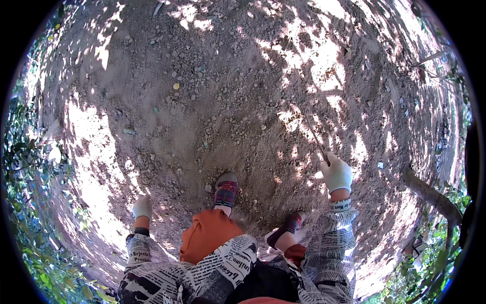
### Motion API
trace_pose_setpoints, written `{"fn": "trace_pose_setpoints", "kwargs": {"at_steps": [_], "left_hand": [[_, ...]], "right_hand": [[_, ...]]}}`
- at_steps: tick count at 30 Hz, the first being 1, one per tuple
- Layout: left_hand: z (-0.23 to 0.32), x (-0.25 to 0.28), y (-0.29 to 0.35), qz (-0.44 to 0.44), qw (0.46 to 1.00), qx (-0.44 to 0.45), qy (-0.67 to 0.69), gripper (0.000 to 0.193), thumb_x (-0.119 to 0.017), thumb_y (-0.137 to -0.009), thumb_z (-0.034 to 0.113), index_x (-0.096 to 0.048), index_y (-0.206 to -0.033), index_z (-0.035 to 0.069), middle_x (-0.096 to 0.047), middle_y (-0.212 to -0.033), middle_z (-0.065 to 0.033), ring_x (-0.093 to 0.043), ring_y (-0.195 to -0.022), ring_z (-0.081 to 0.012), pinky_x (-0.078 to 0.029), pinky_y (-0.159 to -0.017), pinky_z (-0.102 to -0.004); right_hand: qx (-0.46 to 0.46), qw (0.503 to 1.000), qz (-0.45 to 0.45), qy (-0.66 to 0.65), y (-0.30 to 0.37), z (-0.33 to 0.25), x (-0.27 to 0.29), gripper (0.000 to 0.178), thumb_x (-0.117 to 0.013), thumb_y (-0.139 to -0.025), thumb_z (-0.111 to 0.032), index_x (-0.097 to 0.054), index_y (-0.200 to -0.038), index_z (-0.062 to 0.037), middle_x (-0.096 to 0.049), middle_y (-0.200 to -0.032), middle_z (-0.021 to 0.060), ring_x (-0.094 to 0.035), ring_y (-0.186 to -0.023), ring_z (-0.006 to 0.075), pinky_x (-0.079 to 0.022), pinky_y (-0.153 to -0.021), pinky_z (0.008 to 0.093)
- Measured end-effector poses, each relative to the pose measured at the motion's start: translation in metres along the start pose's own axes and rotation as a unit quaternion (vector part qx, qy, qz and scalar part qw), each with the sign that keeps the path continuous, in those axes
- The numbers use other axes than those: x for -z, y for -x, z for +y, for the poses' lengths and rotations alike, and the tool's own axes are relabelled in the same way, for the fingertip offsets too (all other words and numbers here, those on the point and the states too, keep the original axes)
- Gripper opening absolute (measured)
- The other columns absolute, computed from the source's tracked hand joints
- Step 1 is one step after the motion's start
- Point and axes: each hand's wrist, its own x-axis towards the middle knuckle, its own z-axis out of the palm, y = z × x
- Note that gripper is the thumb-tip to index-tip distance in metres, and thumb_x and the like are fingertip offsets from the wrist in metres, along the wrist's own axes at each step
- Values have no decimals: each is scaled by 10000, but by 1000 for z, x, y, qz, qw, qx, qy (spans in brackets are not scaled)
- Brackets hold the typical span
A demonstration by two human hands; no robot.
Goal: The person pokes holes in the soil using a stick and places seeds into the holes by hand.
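My right hand (337, 176), in a white glove, is closed around the near end of a thin brown stick (316, 136). The stick slants forward and to the left over the dirt, and its far end is hard to make out among the sun patches. At the left, my left hand (142, 207), also in a pale glove, hangs low beside my leg. Its fingers look curled in, but they are small and partly turned away, so whether anything is in them is hidden.
Bare, pebbly dirt (202, 111) with patches of sunlight spreads ahead. My feet in dark plaid shoes (226, 189) stand on it, the left one forward. A thick branch (430, 195) reaches in at the right. Green leaves (35, 202) line the left edge.
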Motion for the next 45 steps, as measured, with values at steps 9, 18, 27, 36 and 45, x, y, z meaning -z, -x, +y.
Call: {"fn": "trace_pose_setpoints", "kwargs": {"at_steps": [9, 18, 27, 36, 45], "left_hand": [[210, 20, 17, 115, 875, -359, 305, 211, -717, -813, 271, -618, -822, 85, -614, -810, -96, -609, -732, -330, -484, -637, -417], [293, -36, 18, 64, 846, -499, 177, 333, -590, -883, 414, -625, -753, 110, -625, -676, -120, -615, -643, -345, -478, -595, -470], [292, -44, 16, 108, 840, -489, 210, 343, -602, -876, 381, -591, -668, 108, -600, -628, -111, -591, -584, -346, -451, -541, -467], [296, -47, 14, 103, 838, -491, 215, 328, -604, -871, 360, -583, -668, 103, -603, -640, -121, -599, -609, -352, -451, -561, -471], [288, -37, 17, 85, 841, -490, 215, 325, -575, -890, 366, -593, -703, 101, -619, -650, -111, -605, -616, -355, -461, -566, -483]], "right_hand": [[-51, 970, 105, -214, 40, 23, -70, 386, -595, -879, -247, -599, -1250, -140, -695, -967, 166, -679, -852, 346, -529, -760, 437], [28, 927, 201, -315, -78, -65, -54, 393, -556, -932, -243, -545, -1306, -123, -692, -938, 142, -680, -796, 288, -547, -717, 411], [36, 987, 35, -155, -22, -113, -133, 561, -487, -974, -250, -284, -1490, -164, -655, -709, 120, -658, -602, 289, -535, -541, 432], [33, 984, -53, -168, 170, -50, -205, 570, -569, -917, -233, -384, -1455, -207, -637, -773, 149, -634, -628, 346, -515, -552, 461], [90, 968, 81, -220, -7, -118, -161, 522, -524, -955, -266, -374, -1454, -234, -639, -813, 133, -651, -634, 287, -539, -557, 431]]}}
